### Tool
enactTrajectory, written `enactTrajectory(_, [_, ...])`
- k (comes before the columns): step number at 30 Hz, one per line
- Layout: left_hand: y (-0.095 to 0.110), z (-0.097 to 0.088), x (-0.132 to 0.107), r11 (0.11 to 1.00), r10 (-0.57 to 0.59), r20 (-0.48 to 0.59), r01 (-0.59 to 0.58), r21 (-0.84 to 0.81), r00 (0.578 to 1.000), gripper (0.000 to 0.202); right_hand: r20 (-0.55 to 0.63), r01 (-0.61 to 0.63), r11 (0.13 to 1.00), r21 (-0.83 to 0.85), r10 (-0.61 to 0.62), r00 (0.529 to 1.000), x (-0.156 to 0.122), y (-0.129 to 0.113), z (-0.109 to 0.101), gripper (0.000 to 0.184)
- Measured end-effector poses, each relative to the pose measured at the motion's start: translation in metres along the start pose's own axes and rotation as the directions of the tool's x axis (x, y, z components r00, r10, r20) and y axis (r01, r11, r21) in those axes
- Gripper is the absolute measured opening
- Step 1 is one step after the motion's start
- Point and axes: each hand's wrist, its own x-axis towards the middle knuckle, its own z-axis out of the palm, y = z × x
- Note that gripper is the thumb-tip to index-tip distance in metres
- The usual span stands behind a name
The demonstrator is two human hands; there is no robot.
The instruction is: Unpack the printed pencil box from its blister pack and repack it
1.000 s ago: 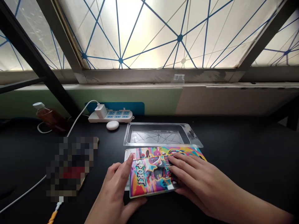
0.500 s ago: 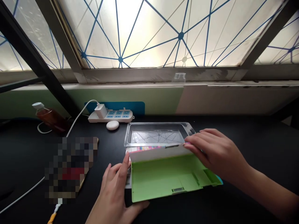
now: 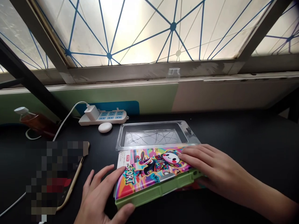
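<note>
A pencil case (image 3: 149,174) with a colourful cartoon lid and a green body lies on the black desk, its lid down. The word "SPORT" runs along the lid's left end. My left hand (image 3: 100,196) holds the left end, index finger on the lid's edge and thumb at the front side; its other fingers are spread. My right hand (image 3: 212,165) wraps the right end, fingers lying over the lid; its thumb is hidden. Under the case's far left edge shows a printed card (image 3: 122,157). Behind it lies a clear plastic tray (image 3: 121,133), partly covered at its near edge.
To the left lies a blurred-out phone (image 3: 72,183) with a cable. Behind it are a white power strip (image 3: 114,116) with a charger (image 3: 91,112), a small white oval case (image 3: 105,127) and a tilted bottle (image 3: 35,121). A clear cup (image 3: 174,74) stands on the window ledge.
The pencil case's lid has swung down, hiding the green inside. Both hands have stayed at its ends, and the view has shifted slightly right.
</note>
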Motion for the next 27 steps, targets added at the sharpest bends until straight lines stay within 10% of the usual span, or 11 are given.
enactTrajectory(9, [-0.006,0.005,-0.001,0.999,0.045,0.024,-0.044,-0.013,0.999,0.054,-0.159,-0.187,0.959,0.213,0.223,0.962,-0.006,-0.004,-0.008,0.042])
enactTrajectory(16, [-0.002,0.012,-0.003,0.999,-0.032,0.078,0.030,0.028,0.996,0.110,0.171,-0.432,0.834,0.344,0.397,0.902,-0.001,0.000,-0.006,0.029])
enactTrajectory(27, [-0.003,0.014,0.001,0.986,0.061,0.144,-0.082,0.143,0.988,0.096,0.131,-0.278,0.953,0.120,0.263,0.956,0.011,-0.012,0.003,0.020])
